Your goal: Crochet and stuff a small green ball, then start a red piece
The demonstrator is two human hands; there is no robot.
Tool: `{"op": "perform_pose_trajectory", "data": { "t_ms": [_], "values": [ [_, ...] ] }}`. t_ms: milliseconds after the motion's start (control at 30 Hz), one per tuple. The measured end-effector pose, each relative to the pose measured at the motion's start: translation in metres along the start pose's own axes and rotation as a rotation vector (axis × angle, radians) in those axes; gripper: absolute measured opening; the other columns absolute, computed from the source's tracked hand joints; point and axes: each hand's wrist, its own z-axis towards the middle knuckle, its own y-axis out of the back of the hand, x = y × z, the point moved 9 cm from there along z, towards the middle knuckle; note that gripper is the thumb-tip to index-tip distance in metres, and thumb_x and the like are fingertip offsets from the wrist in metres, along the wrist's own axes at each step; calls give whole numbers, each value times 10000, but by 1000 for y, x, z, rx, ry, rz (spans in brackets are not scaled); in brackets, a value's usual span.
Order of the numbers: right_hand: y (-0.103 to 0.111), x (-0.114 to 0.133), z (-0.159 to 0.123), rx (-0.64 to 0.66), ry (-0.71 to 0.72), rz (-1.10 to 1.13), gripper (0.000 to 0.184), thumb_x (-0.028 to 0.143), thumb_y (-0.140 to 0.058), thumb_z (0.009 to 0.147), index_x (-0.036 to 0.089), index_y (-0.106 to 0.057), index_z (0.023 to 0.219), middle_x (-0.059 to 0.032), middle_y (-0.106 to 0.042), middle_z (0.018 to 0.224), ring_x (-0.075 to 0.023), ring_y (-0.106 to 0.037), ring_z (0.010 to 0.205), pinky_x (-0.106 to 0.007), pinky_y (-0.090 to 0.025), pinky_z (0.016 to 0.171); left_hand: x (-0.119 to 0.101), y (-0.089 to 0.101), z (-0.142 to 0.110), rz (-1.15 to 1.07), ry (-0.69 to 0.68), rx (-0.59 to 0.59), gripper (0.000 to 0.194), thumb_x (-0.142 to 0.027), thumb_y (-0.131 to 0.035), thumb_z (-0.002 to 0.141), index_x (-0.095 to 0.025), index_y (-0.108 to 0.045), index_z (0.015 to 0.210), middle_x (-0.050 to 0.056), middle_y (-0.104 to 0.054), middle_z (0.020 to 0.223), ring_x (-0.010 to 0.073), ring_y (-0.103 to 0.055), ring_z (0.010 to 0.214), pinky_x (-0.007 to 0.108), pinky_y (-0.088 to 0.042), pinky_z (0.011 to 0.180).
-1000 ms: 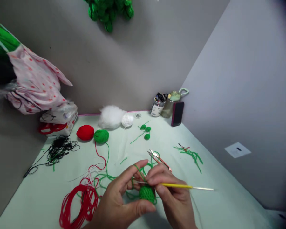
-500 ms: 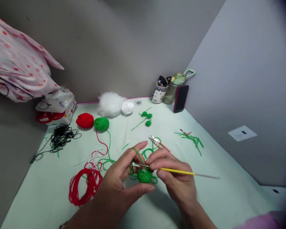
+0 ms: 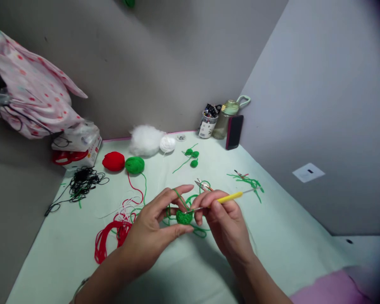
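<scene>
Between my two hands is a small round green crochet piece (image 3: pixel 184 217). My left hand (image 3: pixel 155 226) is closed around its left side, thumb below, with a strand of green yarn (image 3: pixel 179 196) running over the raised index finger. My right hand (image 3: pixel 226 217) pinches a crochet hook (image 3: pixel 229 197) with a yellow handle, which points up to the right. The hook's thin metal tip reaches the top edge of the green piece. Loose loops of green yarn lie behind and below the piece, partly covered by my fingers.
Behind my hands lie scissors (image 3: pixel 203 185) and small green crocheted pieces (image 3: pixel 194 154). Red (image 3: pixel 113 161), green (image 3: pixel 134 165) and white (image 3: pixel 167 144) yarn balls sit toward the back left, near white stuffing (image 3: pixel 145 140). Green scraps (image 3: pixel 248 181), a phone (image 3: pixel 234 132) and a bottle (image 3: pixel 222 124) are at right.
The hook's handle has swung from nearly level to tilted upward at right. Both hands and the green piece have shifted slightly up and left in view; the camera view has also moved.
</scene>
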Motion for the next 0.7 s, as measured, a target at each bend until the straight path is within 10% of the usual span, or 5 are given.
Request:
{"op": "perform_pose_trajectory", "data": {
  "t_ms": [700],
  "values": [
    [-14, 29, -7, 218, 221, -648, 216, 234, -510, 1071, 210, -696, 964, -49, -716, 919, -173, -684, 925, -298, -563, 828, -15, 1, 0, 421, -343, 50, 406, -31, -737, 825, -278, -737, 1148, -11, -685, 993, 160, -657, 957, 315, -537, 975]
  ]
}}
